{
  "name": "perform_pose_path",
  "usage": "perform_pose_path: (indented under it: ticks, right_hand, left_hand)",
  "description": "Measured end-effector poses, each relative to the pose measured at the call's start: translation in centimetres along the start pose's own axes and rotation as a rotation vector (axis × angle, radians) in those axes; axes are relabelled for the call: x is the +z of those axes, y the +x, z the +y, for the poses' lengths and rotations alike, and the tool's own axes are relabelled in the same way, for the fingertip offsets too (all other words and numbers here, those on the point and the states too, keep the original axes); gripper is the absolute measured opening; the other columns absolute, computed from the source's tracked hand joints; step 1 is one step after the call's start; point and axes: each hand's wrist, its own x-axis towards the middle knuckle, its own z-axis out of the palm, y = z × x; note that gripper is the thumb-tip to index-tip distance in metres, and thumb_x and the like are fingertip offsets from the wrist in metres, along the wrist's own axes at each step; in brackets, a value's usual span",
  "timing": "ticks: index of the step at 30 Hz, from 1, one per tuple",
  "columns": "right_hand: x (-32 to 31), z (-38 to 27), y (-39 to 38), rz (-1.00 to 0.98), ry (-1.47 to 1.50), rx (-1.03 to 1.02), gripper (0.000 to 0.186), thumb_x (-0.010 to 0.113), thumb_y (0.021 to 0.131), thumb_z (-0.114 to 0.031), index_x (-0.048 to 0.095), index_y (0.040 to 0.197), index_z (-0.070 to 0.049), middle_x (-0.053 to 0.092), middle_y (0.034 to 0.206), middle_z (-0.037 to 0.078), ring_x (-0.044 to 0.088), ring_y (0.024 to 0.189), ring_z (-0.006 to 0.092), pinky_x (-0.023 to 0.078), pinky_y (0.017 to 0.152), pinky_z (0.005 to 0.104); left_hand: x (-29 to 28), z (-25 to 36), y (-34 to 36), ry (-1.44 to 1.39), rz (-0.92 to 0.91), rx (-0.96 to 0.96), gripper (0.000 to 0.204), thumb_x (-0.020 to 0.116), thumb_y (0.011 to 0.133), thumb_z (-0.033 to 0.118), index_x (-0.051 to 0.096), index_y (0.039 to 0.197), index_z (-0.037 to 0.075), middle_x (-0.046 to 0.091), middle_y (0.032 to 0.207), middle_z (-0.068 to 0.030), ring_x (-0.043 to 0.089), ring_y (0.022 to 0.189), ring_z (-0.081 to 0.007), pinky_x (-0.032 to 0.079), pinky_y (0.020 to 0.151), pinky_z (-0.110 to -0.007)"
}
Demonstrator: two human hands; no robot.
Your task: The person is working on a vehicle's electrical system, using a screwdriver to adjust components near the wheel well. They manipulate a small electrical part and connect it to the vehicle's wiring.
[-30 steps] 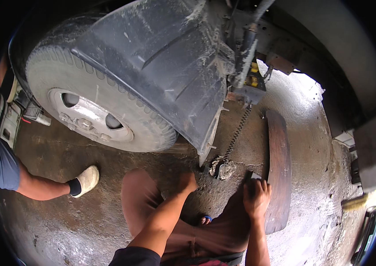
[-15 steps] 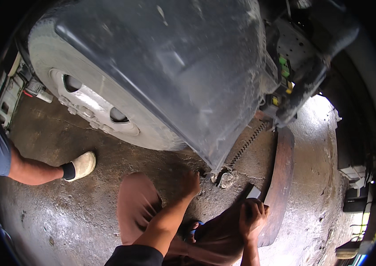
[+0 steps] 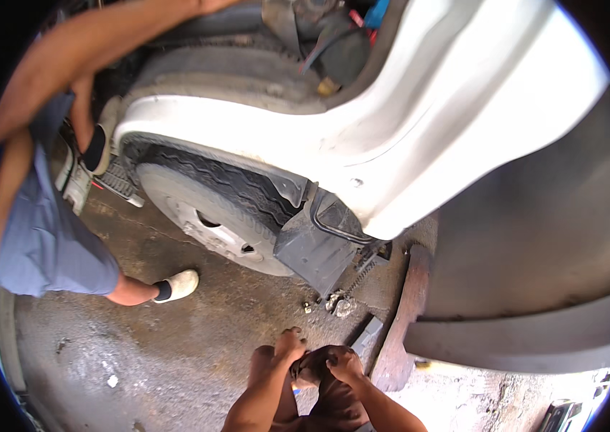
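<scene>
My left hand (image 3: 291, 345) is above my left knee, its fingers curled into a fist; whatever they may hold is hidden. My right hand (image 3: 346, 364) is at my other knee, fingers bent inward, and I cannot make out anything inside. Beyond my knees a small metal piece (image 3: 307, 308) lies on the wet concrete. Beside it sits a pale, dirty clump of parts (image 3: 341, 305) with a dark coiled cable (image 3: 364, 275). A flat grey block (image 3: 368, 331) lies just past my right hand. The dark mudguard (image 3: 319, 248) hangs over these parts.
A vehicle's white panel (image 3: 305, 133) and its wheel (image 3: 211, 219) stand ahead. A brown curved plank (image 3: 410, 309) lies to the right, near a large dark panel (image 3: 528, 237). Another person in blue-grey shorts (image 3: 56, 245) stands at the left, one arm (image 3: 96, 47) over the vehicle.
The view has risen and now takes in the white panel and more of the other person. My hands have come closer together, the left drawn back from beside the mudguard's lower tip.
</scene>
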Motion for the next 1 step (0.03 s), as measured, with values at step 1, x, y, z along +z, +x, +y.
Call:
perform_pose_path:
  ticks: [1]
  right_hand:
    - [-1.09,-1.49,-1.64,-0.042,0.124,0.055,0.040,0.079,0.087,-0.032,0.073,0.123,-0.017,0.074,0.120,0.013,0.070,0.112,0.0336,0.056,0.098,0.0458]
  left_hand:
    - [-2.19,-0.82,-2.80,-0.039,0.031,-0.016,0.045,0.076,0.088,0.028,0.071,0.128,0.009,0.073,0.122,-0.0216,0.070,0.117,-0.0368,0.057,0.101,-0.046]
